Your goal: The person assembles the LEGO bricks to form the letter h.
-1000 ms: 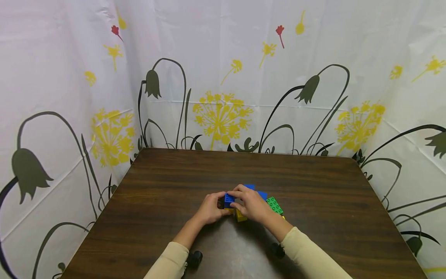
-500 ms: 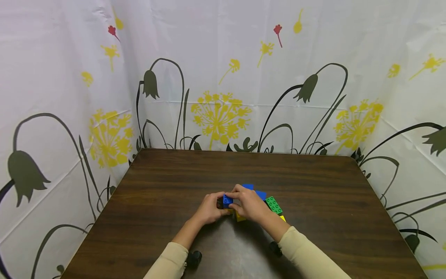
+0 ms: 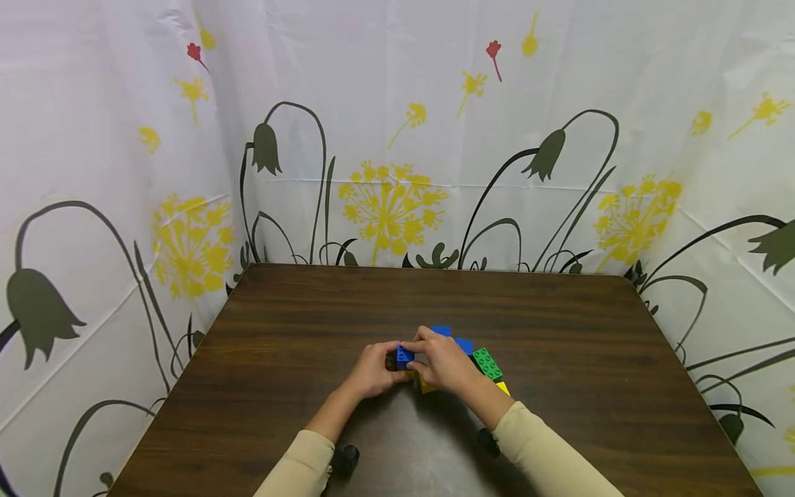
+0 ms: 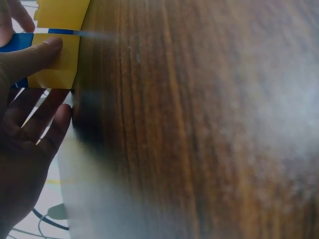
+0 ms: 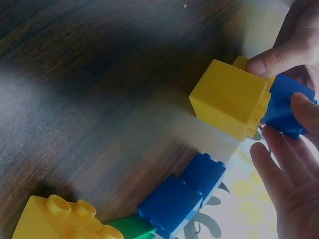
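A flowered white curtain [image 3: 373, 69] hangs behind a dark wooden table [image 3: 323, 304], over which both sleeved arms angle inward until the hands nearly meet. The left hand [image 3: 373, 371] has its grip on a yellow block [image 4: 65, 74], while the right hand [image 3: 446, 359] pinches the blue block [image 3: 405, 357] on top; a second yellow block [image 5: 227, 97] stands just beside, and a green block [image 3: 487, 364] lies past the right hand.

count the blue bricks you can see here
3: the held blue brick in the right hand, and beyond that hand, the nearer blue brick by the green brick and the farther blue brick. Others may be hidden.
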Motion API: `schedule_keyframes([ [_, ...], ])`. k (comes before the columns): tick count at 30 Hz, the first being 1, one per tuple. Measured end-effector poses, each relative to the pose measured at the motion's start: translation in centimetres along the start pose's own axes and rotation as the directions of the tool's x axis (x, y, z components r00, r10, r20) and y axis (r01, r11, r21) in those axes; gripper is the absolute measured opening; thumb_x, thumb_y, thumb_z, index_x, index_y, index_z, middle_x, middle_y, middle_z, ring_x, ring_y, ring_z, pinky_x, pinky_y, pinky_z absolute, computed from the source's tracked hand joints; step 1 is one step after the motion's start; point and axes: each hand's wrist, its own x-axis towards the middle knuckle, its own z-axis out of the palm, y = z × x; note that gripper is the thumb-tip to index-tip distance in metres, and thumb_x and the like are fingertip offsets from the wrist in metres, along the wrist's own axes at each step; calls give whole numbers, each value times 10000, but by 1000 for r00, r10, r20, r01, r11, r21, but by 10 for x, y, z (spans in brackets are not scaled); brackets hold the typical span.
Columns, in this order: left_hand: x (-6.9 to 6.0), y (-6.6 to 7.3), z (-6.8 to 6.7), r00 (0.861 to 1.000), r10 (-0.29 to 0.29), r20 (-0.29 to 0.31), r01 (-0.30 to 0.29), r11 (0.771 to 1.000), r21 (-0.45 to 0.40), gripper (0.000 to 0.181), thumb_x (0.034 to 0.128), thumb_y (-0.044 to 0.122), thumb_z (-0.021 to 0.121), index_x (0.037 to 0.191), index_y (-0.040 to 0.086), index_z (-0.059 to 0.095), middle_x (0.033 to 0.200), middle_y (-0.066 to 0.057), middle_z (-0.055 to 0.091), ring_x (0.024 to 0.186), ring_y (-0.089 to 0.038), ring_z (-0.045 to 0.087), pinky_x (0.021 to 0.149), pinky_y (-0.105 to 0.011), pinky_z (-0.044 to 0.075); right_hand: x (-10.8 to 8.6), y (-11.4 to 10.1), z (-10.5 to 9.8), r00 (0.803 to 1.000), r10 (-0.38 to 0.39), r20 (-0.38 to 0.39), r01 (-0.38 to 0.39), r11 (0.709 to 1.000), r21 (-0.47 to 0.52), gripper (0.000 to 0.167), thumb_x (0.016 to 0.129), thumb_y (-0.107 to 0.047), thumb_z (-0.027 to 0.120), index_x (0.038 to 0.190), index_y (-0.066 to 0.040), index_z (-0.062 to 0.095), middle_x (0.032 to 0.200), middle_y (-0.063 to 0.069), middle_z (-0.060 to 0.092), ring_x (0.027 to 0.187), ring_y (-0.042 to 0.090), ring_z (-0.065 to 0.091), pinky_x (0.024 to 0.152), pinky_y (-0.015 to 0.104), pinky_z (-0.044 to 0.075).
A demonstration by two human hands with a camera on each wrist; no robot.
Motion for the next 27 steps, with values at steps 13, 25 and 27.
schedule_keyframes([
  [13,0,0,-1,1000,16,3,-16,999,31,398,784,151,845,1149,117,689,1035,-20,708,920,-142,654,789,-297,547,-4,-3,7,998,46,-35,-46,999,16,398,881,-192,759,1261,-105,678,981,-49,529,717,81,536,596,188,476],
  [25,1,2,-1,1000,17,-3,-17,999,49,393,782,156,846,1140,116,688,1006,1,703,875,-113,629,768,-295,534,-3,-4,5,998,50,-30,-50,999,-12,381,879,-210,763,1241,-121,685,964,-13,544,834,166,619,674,228,523],
  [27,1,2,-1,1000,17,-6,-16,998,53,396,781,162,847,1141,120,688,1007,6,703,878,-114,627,777,-304,532,-3,-5,5,999,46,-28,-47,998,-32,381,876,-215,766,1236,-124,683,957,-21,540,826,153,612,681,239,528],
])
